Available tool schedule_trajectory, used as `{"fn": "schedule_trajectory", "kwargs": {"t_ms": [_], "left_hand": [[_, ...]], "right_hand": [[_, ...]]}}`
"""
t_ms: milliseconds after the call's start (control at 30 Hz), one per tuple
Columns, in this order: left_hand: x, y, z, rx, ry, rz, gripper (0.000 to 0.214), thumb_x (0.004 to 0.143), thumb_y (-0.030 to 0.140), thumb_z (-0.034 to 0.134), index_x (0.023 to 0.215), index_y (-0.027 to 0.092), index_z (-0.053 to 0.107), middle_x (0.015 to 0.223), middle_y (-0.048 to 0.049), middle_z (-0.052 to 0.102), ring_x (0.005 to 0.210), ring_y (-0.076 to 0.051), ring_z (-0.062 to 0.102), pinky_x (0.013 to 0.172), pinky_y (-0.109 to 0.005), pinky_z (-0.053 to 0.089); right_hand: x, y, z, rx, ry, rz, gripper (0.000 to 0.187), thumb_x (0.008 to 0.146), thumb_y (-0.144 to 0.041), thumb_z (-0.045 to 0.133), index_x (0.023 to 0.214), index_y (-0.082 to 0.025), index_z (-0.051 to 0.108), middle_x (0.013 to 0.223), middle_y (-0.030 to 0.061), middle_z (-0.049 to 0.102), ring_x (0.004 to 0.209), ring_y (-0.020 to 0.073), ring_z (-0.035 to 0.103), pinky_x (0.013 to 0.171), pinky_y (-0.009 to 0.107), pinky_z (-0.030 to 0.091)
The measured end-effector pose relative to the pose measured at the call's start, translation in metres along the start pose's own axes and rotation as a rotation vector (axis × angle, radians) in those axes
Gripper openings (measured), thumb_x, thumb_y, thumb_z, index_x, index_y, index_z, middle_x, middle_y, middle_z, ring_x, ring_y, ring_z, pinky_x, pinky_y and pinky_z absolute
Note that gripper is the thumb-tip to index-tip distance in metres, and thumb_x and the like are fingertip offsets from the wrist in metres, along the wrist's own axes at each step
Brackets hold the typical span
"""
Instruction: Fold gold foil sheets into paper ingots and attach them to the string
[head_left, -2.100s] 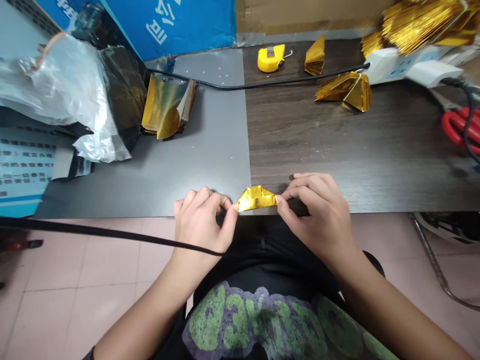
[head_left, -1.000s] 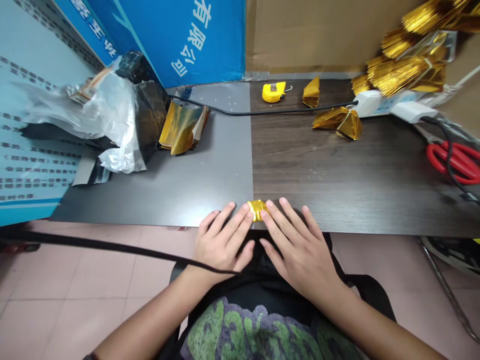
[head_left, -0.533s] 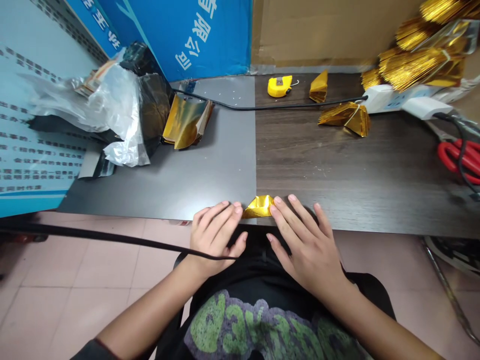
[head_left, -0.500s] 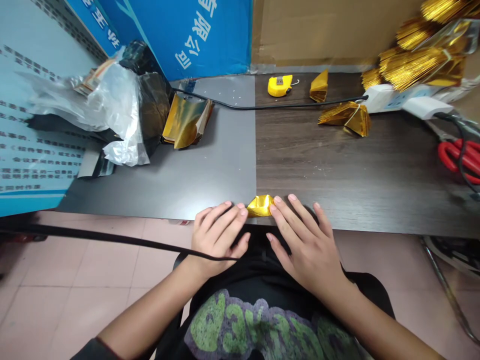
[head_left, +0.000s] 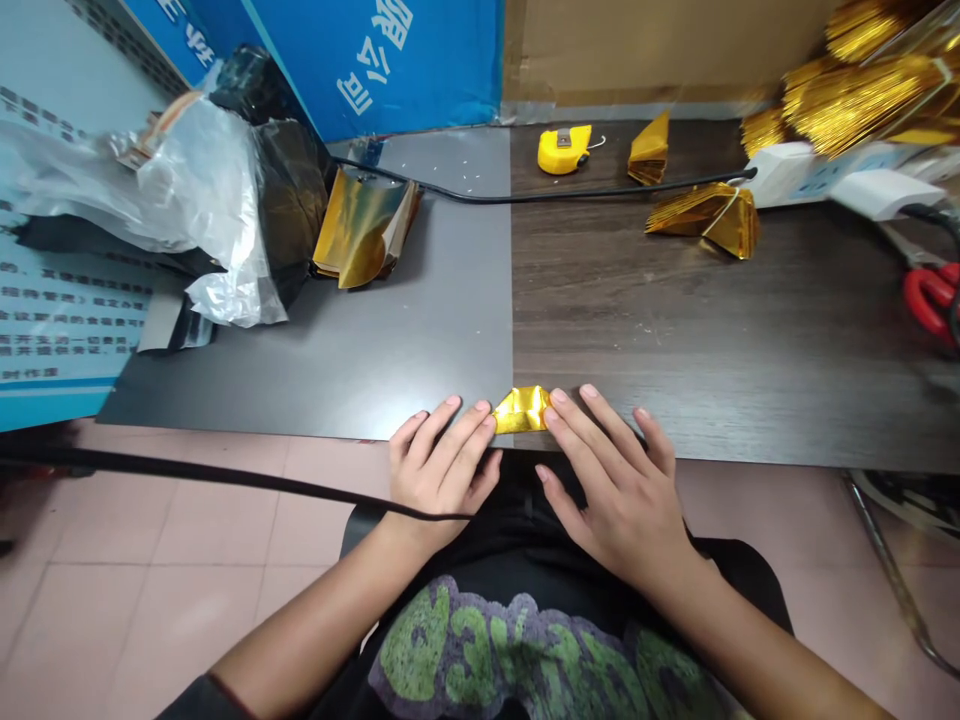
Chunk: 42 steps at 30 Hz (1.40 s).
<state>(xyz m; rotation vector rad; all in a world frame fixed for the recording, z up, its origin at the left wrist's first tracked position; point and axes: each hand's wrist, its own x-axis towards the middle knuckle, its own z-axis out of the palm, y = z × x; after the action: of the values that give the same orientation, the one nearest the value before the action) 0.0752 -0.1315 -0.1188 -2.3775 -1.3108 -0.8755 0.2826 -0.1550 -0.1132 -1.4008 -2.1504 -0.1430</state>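
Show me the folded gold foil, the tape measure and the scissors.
Folded gold foil (head_left: 523, 409): head view, middle of its face.
Tape measure (head_left: 559, 155): head view, its yellow case.
Scissors (head_left: 913, 293): head view, their red handle.

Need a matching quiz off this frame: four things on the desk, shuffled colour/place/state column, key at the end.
Things:
1. foil
2. tape measure
3. scissors
4. bag

Descriptions:
A. yellow, beyond the black cable
B. whitish and crumpled, toward the left
C. gold, between the left hand and the right hand
D. red-handled, at the picture's right edge

Pairs: 1-C, 2-A, 3-D, 4-B
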Motion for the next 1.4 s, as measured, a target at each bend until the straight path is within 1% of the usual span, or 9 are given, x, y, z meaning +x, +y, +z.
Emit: {"fn": "schedule_trajectory", "kwargs": {"t_ms": [133,367,567,667,767,967,1100,1267,1400], "left_hand": [[0.011,0.006,-0.006,-0.011,-0.054,-0.020,0.031,0.085,0.034,0.072,0.113,0.021,0.068,0.118,-0.0053,0.076,0.113,-0.026,0.068,0.098,-0.040,0.043],[0.026,0.016,-0.004,-0.057,-0.210,0.155,0.050,0.095,0.038,0.057,0.137,0.011,0.059,0.142,-0.0106,0.063,0.133,-0.026,0.058,0.107,-0.037,0.040],[0.020,0.013,0.004,-0.048,-0.257,0.155,0.059,0.097,0.040,0.053,0.149,0.013,0.048,0.148,-0.0119,0.057,0.138,-0.026,0.055,0.117,-0.036,0.034],[0.019,0.013,0.005,-0.025,-0.249,0.164,0.060,0.097,0.043,0.056,0.149,0.014,0.048,0.146,-0.0112,0.058,0.136,-0.026,0.057,0.116,-0.035,0.035],[0.021,0.014,0.004,0.008,-0.250,0.180,0.055,0.097,0.042,0.057,0.143,0.014,0.054,0.145,-0.0105,0.059,0.134,-0.025,0.059,0.112,-0.036,0.036],[0.024,0.014,0.002,0.009,-0.253,0.183,0.050,0.097,0.042,0.057,0.138,0.013,0.058,0.145,-0.0097,0.059,0.132,-0.025,0.060,0.108,-0.037,0.038],[0.024,0.015,0.004,-0.013,-0.231,0.173,0.050,0.096,0.038,0.059,0.139,0.013,0.056,0.144,-0.0110,0.060,0.132,-0.025,0.061,0.107,-0.037,0.038],[0.023,0.014,0.006,0.008,-0.189,0.180,0.048,0.098,0.037,0.053,0.139,0.013,0.057,0.144,-0.0095,0.060,0.131,-0.024,0.061,0.107,-0.035,0.038],[0.020,0.011,0.005,-0.007,-0.206,0.216,0.048,0.096,0.031,0.057,0.139,0.010,0.058,0.146,-0.0102,0.058,0.133,-0.026,0.059,0.112,-0.035,0.036]], "right_hand": [[-0.001,-0.002,0.001,0.004,-0.017,0.015,0.046,0.096,-0.027,0.061,0.140,-0.016,0.056,0.142,0.0076,0.063,0.137,0.0268,0.055,0.126,0.043,0.015],[-0.003,-0.002,0.003,0.017,-0.002,0.015,0.044,0.095,-0.019,0.057,0.138,-0.015,0.058,0.143,0.0074,0.062,0.139,0.0258,0.053,0.128,0.042,0.008],[-0.008,0.006,-0.002,-0.058,0.013,0.037,0.045,0.093,-0.023,0.064,0.138,-0.019,0.059,0.140,0.0027,0.065,0.140,0.0291,0.051,0.129,0.048,0.001],[-0.011,0.012,-0.004,-0.091,0.038,0.055,0.044,0.092,-0.026,0.067,0.135,-0.024,0.062,0.139,-0.0001,0.065,0.140,0.0309,0.051,0.129,0.051,0.003],[-0.014,0.017,-0.007,-0.099,0.050,0.081,0.043,0.090,-0.031,0.071,0.133,-0.027,0.064,0.141,0.0018,0.064,0.140,0.0324,0.051,0.128,0.054,0.008],[-0.011,0.026,-0.017,-0.061,0.085,0.122,0.041,0.088,-0.042,0.075,0.125,-0.026,0.068,0.133,0.0080,0.070,0.134,0.0356,0.056,0.124,0.061,0.019],[0.002,0.022,-0.018,0.047,0.093,0.137,0.033,0.092,-0.036,0.070,0.122,-0.024,0.067,0.125,0.0073,0.073,0.129,0.0306,0.061,0.122,0.059,0.026],[0.009,0.014,-0.013,0.021,-0.001,-0.053,0.039,0.096,-0.030,0.064,0.133,-0.019,0.062,0.138,0.0043,0.067,0.135,0.0292,0.056,0.123,0.051,0.028],[0.000,0.019,-0.008,-0.031,-0.029,-0.083,0.040,0.095,-0.024,0.065,0.135,-0.018,0.062,0.140,0.0030,0.065,0.136,0.0293,0.055,0.122,0.049,0.030]]}}
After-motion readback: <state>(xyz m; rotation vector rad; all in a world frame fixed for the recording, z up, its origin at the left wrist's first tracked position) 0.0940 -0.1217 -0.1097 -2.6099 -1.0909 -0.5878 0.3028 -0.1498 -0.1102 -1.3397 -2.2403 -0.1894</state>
